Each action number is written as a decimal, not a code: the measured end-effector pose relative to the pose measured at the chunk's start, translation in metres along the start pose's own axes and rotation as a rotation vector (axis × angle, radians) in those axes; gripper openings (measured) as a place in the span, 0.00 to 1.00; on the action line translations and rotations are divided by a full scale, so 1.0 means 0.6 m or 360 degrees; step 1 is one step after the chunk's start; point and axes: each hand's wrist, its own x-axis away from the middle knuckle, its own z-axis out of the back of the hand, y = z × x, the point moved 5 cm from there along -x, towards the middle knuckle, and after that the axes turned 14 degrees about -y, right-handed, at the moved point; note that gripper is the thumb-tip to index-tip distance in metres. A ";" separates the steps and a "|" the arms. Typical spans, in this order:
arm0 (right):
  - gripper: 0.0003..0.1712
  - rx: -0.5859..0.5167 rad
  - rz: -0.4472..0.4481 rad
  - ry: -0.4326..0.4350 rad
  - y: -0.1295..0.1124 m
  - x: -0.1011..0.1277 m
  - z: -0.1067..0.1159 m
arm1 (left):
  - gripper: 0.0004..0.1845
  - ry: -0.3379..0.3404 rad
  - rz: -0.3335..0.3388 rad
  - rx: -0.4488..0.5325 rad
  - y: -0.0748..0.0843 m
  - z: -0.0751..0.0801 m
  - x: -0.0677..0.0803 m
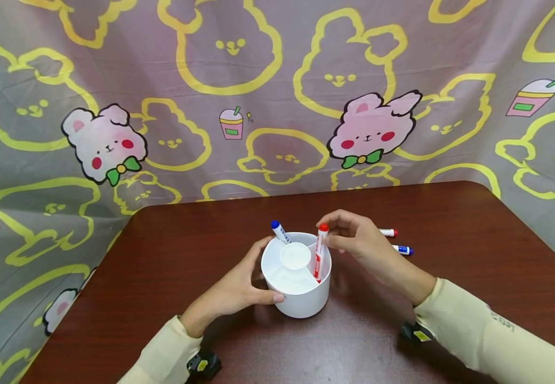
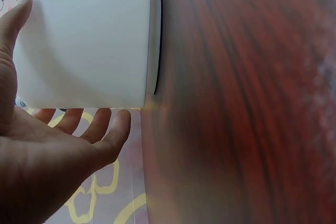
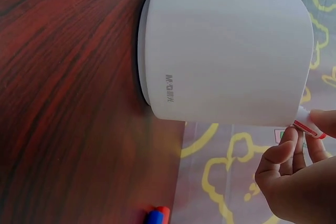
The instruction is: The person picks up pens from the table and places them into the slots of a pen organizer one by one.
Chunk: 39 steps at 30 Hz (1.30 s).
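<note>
A round white pen holder (image 1: 301, 304) with divided compartments stands upright on the table. My left hand (image 1: 231, 288) grips its left side, thumb at the front and fingers round the back; the left wrist view shows the hand (image 2: 58, 150) beside the smooth wall. A red-capped marker (image 1: 319, 253) stands in the right compartment, cap up and leaning slightly. Near its cap, my right hand (image 1: 363, 245) pinches it between thumb and fingers, also seen in the right wrist view, where the marker (image 3: 307, 121) shows past the rim. A blue-capped marker (image 1: 280, 232) leans in the back-left compartment.
On the brown table (image 1: 171, 256), to the right behind my right hand, lie another red-capped marker (image 1: 389, 232) and another blue-capped marker (image 1: 403, 249), both partly hidden. A patterned curtain (image 1: 267, 106) hangs behind the table's far edge.
</note>
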 end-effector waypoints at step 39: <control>0.19 0.0135 -0.0056 0.0146 0.015 0.055 0.086 | 0.63 0.0044 0.0048 -0.0226 0.002 0.006 0.002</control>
